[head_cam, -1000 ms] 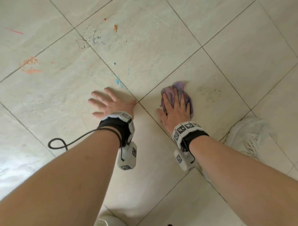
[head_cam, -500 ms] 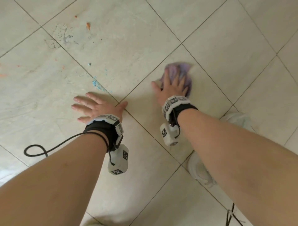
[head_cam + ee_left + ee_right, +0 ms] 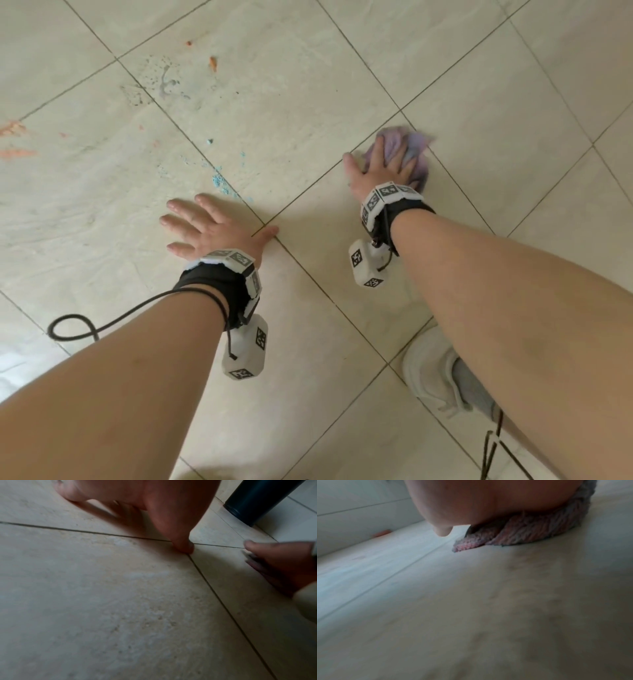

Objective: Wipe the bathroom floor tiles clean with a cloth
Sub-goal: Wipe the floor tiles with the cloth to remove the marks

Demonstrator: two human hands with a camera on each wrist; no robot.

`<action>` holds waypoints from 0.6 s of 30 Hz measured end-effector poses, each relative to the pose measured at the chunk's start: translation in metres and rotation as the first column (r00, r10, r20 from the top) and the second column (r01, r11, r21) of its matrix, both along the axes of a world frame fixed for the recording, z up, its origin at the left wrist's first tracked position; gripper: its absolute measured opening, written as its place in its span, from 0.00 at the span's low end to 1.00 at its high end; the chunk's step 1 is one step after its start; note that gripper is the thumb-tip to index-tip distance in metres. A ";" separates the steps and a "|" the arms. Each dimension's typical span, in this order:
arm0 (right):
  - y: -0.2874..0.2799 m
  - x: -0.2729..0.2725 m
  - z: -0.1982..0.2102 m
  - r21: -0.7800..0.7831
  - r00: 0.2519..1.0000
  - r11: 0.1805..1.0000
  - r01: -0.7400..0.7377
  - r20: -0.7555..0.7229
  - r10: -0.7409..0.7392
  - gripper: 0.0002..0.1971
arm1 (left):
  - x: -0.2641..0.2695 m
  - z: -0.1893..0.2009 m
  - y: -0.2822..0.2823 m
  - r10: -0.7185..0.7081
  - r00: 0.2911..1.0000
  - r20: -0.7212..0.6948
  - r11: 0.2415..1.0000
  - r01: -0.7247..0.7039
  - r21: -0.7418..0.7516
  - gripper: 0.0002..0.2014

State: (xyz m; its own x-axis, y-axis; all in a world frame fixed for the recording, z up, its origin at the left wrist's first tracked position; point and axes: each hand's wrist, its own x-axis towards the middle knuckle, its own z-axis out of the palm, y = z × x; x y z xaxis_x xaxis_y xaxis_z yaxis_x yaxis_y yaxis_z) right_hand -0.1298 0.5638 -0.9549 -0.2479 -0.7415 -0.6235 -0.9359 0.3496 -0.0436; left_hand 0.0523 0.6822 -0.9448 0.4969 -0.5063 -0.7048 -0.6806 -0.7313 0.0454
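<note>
A crumpled purple cloth (image 3: 416,145) lies on the beige floor tiles (image 3: 308,85) beside a grout crossing. My right hand (image 3: 385,168) presses flat on it, fingers straight and spread; the right wrist view shows the cloth (image 3: 530,532) squashed under my palm (image 3: 479,500). My left hand (image 3: 205,228) rests flat on the tile to the left, fingers splayed, holding nothing; its thumb (image 3: 183,545) touches a grout line. Blue crumbs (image 3: 221,181), orange smears (image 3: 13,140) and a grey dried stain (image 3: 164,80) mark the tiles at upper left.
A white sneaker (image 3: 431,370) stands at lower right under my right forearm. A black cable loop (image 3: 73,329) lies on the floor by my left arm. A dark cylindrical post (image 3: 257,501) stands on the floor ahead of my left hand.
My right hand has slid the cloth away from me and to the right, past where a faint stain lay. My left hand has stayed planted.
</note>
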 end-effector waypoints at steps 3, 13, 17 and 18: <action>0.025 0.048 0.003 -0.007 0.941 0.947 -0.320 0.117 0.319 0.38 | 0.012 0.002 0.006 -0.038 0.998 -0.044 0.999 0.037 -0.011 0.62; 0.103 0.029 -0.002 0.060 0.682 0.680 -0.731 0.045 0.730 0.40 | 0.088 0.004 0.020 -0.102 0.994 -0.029 0.990 0.098 -0.101 0.67; 0.105 0.048 -0.008 0.031 0.385 0.384 -0.923 0.056 0.921 0.40 | 0.120 0.003 0.023 -0.040 0.999 0.006 0.992 0.040 -0.117 0.68; 0.100 0.052 -0.011 0.027 0.333 0.332 -0.943 0.051 0.942 0.40 | 0.124 0.002 0.024 -0.035 0.999 0.014 0.992 0.036 -0.124 0.68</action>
State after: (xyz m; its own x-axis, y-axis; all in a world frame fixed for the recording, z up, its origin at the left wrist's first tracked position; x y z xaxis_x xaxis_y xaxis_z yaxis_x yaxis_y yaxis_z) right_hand -0.0775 0.6633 -0.9656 0.6116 -0.4438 -0.6550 -0.6415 -0.7627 -0.0822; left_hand 0.1760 0.7066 -0.9433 0.4850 -0.6068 -0.6297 -0.7072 -0.6958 0.1257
